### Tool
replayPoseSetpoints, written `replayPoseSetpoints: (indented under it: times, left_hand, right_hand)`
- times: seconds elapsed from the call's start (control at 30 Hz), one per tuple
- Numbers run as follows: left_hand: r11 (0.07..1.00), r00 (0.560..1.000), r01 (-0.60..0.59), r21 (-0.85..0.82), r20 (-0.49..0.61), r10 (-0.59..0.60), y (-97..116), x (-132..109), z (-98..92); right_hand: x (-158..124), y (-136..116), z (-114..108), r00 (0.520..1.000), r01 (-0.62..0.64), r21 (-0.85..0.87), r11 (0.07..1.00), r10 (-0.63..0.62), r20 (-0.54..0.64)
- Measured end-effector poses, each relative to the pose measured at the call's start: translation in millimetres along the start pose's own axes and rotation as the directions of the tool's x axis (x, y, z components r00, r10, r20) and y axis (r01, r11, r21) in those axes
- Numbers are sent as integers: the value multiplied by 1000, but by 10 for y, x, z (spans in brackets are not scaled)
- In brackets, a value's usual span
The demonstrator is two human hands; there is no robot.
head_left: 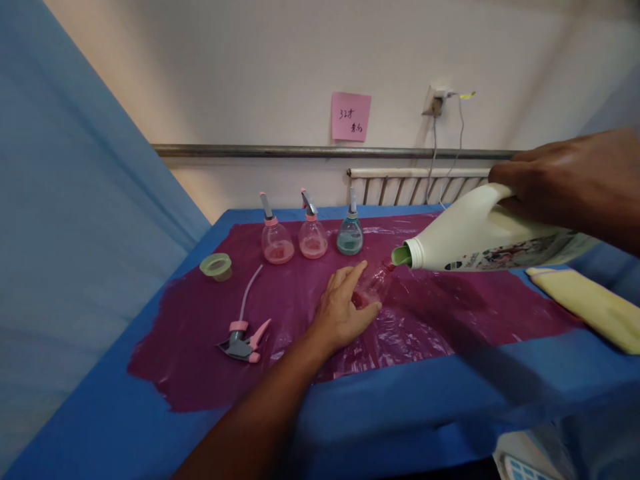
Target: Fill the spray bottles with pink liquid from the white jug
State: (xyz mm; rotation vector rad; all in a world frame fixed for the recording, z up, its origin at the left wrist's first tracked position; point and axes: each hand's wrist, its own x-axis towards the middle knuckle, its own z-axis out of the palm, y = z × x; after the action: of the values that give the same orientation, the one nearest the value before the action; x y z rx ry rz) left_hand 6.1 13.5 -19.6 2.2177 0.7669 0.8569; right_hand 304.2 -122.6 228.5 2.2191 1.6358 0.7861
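My left hand [345, 305] grips a clear spray bottle [374, 283] that has no spray head on and leans to the right. Some pinkish liquid shows in its lower part. With my right hand [555, 177] I hold a large cream detergent jug [480, 233] by its handle, tipped to the left. The jug's green-lined mouth [401, 256] meets the spray bottle's neck; whether liquid flows between them I cannot tell. A loose grey and pink spray head [243, 343] with its dip tube lies on the plastic sheet to the left of my left hand.
Behind stand two pink spray bottles [277, 243] and a teal one [350, 235]. A green cap [217, 265] sits at the left, a folded yellow cloth [590, 300] at the right. Maroon plastic sheet [190, 340] covers the blue table [115, 407]. A metal rail [260, 151] runs along the wall.
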Motion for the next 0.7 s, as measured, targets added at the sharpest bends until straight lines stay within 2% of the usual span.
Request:
replayPoseSetpoints:
  times: [0.43,0.7]
  left_hand:
    - [1000,1000,-17,-5,-2,17,-28,2,14]
    - [1000,1000,15,-15,16,-15,2,3,-7]
  right_hand:
    - [-6,49,31,999,17,38,999,-16,-28]
    - [4,-41,-87,1000,-3,4,1000,3,27]
